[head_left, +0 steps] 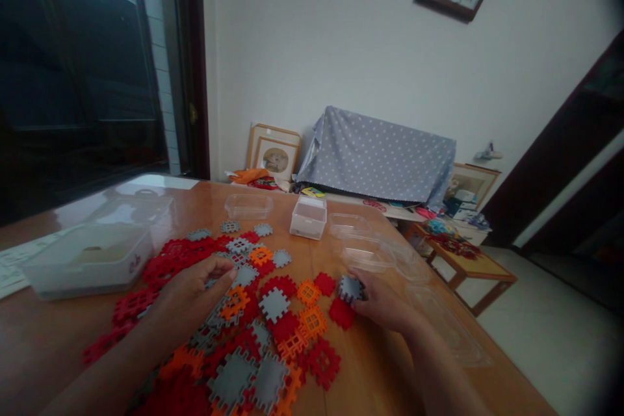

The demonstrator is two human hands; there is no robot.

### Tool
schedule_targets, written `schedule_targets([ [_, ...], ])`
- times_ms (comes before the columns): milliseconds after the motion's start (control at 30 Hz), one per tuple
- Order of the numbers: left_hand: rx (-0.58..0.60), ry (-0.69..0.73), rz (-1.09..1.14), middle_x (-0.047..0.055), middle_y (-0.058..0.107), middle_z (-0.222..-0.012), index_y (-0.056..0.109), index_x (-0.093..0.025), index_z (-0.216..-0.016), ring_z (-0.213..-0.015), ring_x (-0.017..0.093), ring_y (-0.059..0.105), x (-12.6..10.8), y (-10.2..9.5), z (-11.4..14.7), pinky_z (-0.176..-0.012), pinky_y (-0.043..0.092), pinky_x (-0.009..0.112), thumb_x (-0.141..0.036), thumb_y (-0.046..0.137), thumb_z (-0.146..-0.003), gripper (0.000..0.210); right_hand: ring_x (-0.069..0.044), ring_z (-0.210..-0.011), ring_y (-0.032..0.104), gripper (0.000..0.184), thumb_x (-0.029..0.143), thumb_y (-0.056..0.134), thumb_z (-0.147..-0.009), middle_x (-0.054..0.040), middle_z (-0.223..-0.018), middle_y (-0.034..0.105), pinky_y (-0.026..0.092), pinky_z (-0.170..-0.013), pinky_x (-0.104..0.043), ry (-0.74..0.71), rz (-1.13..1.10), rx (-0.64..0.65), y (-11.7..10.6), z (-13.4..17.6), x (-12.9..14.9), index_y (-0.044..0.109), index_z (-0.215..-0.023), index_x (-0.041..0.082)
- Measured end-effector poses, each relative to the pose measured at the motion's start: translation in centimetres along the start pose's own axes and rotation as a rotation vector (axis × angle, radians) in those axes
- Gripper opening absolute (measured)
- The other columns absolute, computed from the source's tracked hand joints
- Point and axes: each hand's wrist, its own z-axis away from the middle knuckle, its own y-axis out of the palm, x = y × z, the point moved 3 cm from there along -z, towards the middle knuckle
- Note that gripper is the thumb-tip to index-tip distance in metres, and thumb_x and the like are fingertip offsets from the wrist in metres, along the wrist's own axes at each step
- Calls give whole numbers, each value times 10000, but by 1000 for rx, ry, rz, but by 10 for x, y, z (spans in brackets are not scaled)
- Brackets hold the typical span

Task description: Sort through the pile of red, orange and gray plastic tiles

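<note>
A loose pile of flat interlocking plastic pieces with notched edges, in red, orange and grey, spreads over the wooden table (pixel 351 364). My right hand (pixel 377 299), at the right side of the pile, pinches a grey notched piece (pixel 350 288) between thumb and fingers. Just under it lies a red piece (pixel 341 314). My left hand (pixel 207 283) hovers over the left part of the pile, thumb and fingers curved but apart, near a grey piece (pixel 246 274). Part of the pile is hidden behind my left forearm. An orange piece (pixel 235 302) lies beside the left thumb.
A large translucent box (pixel 92 260) stands at the left. Toward the back are a clear tray (pixel 248 207) and a small white box (pixel 309 218). Clear containers (pixel 366 253) and a clear lid (pixel 448 325) lie along the right edge. Beyond the table stands a low wooden stool (pixel 468 260).
</note>
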Motion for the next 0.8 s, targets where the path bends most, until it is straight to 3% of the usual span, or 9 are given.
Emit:
schedule_targets([
  [300,-8,-9,12,51,761,-1013,682,-233,-1030,-977,263,705,3,2,-2,-833,551,335,-565,550,-864,394,-276,-940,655,464,214,680,-648,-68,-1064,723,494,-832,-360,-7,136,-3,-5,-4,12,692,-1110,250],
  [367,-6,-4,13,44,763,-1008,682,-240,-1020,-970,258,706,2,1,-1,-828,549,328,-559,549,-867,378,-282,-967,655,506,231,680,-662,-73,-1104,719,494,-853,-367,-9,149,-7,-5,-2,11,675,-1168,252],
  [533,13,0,-3,37,762,-997,680,-247,-997,-984,257,700,-12,-2,2,-864,536,332,-555,536,-877,361,-318,-1246,569,744,315,701,-700,-134,-1401,593,417,-1069,-422,-6,159,-19,-2,2,2,525,-1414,197],
  [800,16,3,-15,38,759,-1025,669,-242,-1025,-1004,254,697,-6,0,1,-877,530,329,-552,530,-890,365,-301,-1138,617,645,312,699,-691,-112,-1267,666,457,-1012,-401,-2,132,-51,0,0,3,606,-1321,212],
])
